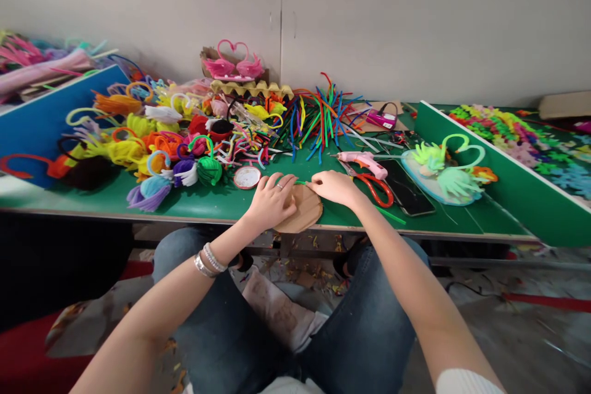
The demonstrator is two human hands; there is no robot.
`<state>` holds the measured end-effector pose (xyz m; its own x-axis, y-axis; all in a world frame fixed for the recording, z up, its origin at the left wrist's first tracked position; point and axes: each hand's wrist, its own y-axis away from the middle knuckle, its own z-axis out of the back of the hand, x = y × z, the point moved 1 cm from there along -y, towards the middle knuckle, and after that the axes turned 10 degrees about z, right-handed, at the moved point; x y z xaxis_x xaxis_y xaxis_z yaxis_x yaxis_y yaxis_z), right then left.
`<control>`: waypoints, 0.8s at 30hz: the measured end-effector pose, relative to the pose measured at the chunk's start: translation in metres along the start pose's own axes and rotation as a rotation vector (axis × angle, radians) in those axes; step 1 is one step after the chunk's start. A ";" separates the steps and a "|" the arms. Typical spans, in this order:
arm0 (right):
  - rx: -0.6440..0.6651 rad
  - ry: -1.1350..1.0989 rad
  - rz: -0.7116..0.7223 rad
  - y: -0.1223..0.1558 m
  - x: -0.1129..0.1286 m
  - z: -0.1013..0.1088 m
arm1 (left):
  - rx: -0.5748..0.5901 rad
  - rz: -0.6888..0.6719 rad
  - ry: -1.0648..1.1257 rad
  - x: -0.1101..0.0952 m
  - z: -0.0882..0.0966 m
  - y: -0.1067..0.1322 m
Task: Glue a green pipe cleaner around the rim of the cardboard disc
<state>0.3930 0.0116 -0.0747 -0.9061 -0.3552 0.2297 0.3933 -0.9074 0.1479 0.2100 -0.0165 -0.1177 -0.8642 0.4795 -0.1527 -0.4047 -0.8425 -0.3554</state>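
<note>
A round piece of brown cardboard (302,210) lies at the front edge of the green table. My left hand (272,200) grips its left side, with the fingers curled over the top. Along the far rim of the disc runs a green pipe cleaner (301,183). The fingers of my right hand (336,188) are pinched on that pipe cleaner at the disc's far right edge. Just beyond my right hand are a pink glue gun (364,162) and red-handled scissors (376,189). A small round white lid (247,177) sits left of my left hand.
Colourful pipe-cleaner swans (157,141) are heaped at left. Loose pipe cleaners (323,114) lie at the back. On the right are a phone (406,188), a green swan pair on a base (447,169) and a green divider board (498,178). A blue board (60,117) stands left.
</note>
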 end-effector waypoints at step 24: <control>-0.079 -0.161 -0.039 0.028 -0.014 -0.002 | 0.046 0.108 -0.094 -0.017 0.000 0.000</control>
<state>0.4166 -0.0094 -0.0762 -0.8812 -0.2844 0.3775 0.3389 -0.9370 0.0851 0.2243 -0.0243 -0.1148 -0.9267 0.3621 -0.1002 -0.3192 -0.8995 -0.2983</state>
